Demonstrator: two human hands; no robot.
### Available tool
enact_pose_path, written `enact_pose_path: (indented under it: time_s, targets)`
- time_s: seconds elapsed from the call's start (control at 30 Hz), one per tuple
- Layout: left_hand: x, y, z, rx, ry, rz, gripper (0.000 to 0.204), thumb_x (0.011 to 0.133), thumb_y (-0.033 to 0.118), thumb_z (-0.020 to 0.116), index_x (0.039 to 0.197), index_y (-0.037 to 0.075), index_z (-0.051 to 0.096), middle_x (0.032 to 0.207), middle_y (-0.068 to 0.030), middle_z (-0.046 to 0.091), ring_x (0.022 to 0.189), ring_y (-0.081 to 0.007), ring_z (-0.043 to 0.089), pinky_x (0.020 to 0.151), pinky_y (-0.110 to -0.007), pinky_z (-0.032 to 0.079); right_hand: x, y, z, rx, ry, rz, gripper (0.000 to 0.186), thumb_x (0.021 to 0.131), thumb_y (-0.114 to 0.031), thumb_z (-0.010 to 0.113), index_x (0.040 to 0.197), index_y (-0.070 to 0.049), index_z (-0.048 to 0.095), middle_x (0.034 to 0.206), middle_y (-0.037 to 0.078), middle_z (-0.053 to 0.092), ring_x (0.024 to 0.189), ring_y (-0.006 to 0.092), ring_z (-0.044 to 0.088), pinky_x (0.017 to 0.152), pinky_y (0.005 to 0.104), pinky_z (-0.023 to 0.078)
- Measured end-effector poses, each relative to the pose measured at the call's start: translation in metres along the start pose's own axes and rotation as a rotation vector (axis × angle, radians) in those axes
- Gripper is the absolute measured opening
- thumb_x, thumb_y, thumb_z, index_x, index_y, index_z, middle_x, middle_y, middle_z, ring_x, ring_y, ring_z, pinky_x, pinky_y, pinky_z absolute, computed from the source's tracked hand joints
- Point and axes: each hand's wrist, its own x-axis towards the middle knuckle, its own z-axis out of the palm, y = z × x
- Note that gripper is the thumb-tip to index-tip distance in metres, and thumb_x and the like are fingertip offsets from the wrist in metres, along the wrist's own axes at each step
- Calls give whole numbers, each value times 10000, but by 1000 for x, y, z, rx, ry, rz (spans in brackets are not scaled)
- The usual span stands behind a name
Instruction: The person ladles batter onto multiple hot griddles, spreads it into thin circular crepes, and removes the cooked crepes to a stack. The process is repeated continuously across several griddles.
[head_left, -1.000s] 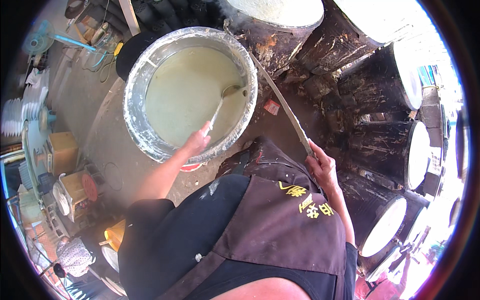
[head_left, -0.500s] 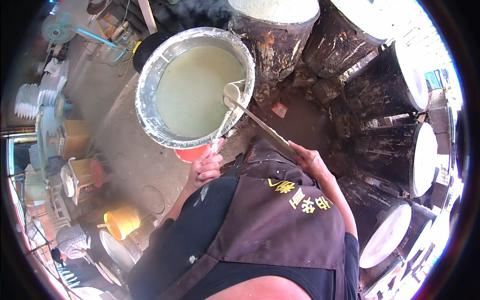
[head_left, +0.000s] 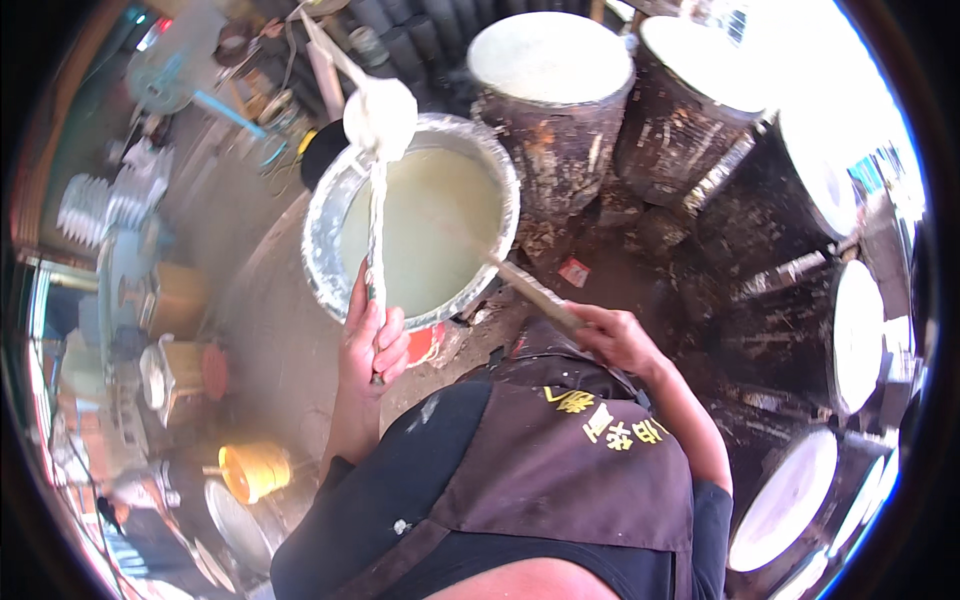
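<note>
My left hand (head_left: 375,350) is closed around the handle of a ladle (head_left: 380,118), which is coated in white. Its round bowl is raised over the far left rim of a large metal tub (head_left: 317,262). Pale greenish-white liquid (head_left: 425,220) fills much of the tub. A flat wooden stick (head_left: 540,297) is gripped in my right hand (head_left: 615,340), to the right of the tub. The stick slants over the near right rim; its far end is blurred or hidden at the liquid.
Large dark barrels with white tops (head_left: 550,58) curve around the far and right sides. A red bucket (head_left: 427,343) sits by the tub's near side. At left are a yellow bucket (head_left: 255,470), a stool (head_left: 185,370), a blue fan (head_left: 160,80) and a person (head_left: 140,490).
My left hand has moved left, and the ladle now rises over the tub's far left rim. My right hand still grips the stick, whose end has shifted. The view has moved slightly.
</note>
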Motion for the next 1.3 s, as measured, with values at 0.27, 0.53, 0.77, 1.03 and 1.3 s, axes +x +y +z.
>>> enact_pose_path:
  time_s: [0.27,0.53,0.77,1.03,1.3]
  targets:
    - [38,-19,-34,-251,143,-400,394,1051,232,319,1445,241,321,689,8,366,420,-51,341,328,-193,371,26,-38,-1,314,213,-109,456,934,-114,547,1384,-111,476,755,24,622,576,65,521,548,242,458]
    - [137,-33,13,-142,-202,-733,376,1057,235,275,1427,235,342,703,-9,356,424,-58,348,319,-195,343,-30,42,4,337,490,154,450,917,-137,544,1366,-146,516,715,24,619,521,60,528,480,239,463]
    - [196,-108,122,-1,-433,-1097,457,1037,171,339,1464,310,259,675,-6,369,399,-69,346,311,-215,379,-108,65,15,650,1131,10,455,943,-107,551,1390,-147,480,775,20,606,556,50,501,498,211,437]
    - [202,-236,255,86,-639,-1402,445,1040,174,332,1473,252,261,692,-27,385,429,-62,366,326,-207,365,-205,117,-7,914,1510,51,446,953,-87,521,1395,-109,466,773,2,572,557,38,461,485,197,402]
    - [187,-344,373,170,-734,-1715,436,1027,187,398,1445,233,280,693,-17,388,434,-57,358,332,-210,381,-281,178,-27,48,1815,296,459,864,-22,597,1317,-73,543,889,122,688,728,148,646,680,259,513]
